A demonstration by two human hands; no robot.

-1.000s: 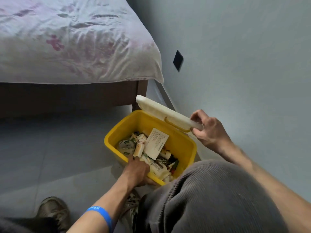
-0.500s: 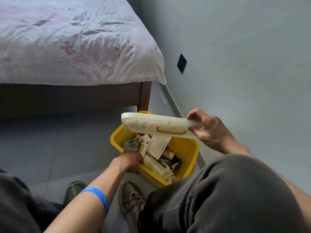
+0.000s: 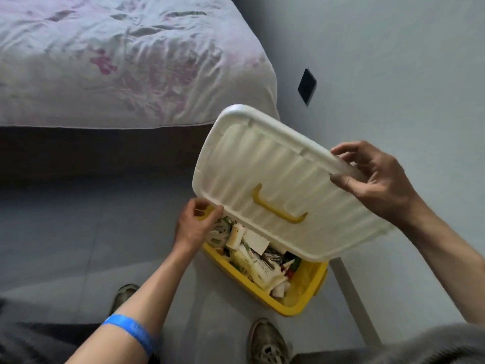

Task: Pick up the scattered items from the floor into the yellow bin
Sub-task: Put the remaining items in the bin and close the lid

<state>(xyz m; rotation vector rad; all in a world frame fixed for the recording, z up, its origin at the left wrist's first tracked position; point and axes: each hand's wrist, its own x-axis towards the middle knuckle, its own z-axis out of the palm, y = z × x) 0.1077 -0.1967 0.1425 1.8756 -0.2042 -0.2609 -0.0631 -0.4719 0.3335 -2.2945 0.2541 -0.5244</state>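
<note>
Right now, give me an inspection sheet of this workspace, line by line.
Surface: grey floor; no loose items seen on the visible part.
Job's things: yellow bin full of tubes, packets and a paper slip; white lid with yellow handle held tilted above it.
Clutter: nothing seen.
Hands: right hand grips the lid's edge; left hand is at the bin's rim by the lid's corner, fingers curled; whether it holds anything cannot be told.
Cables: nothing seen.
Surroundings: bed behind, grey wall with a dark plate, shoes below.
</note>
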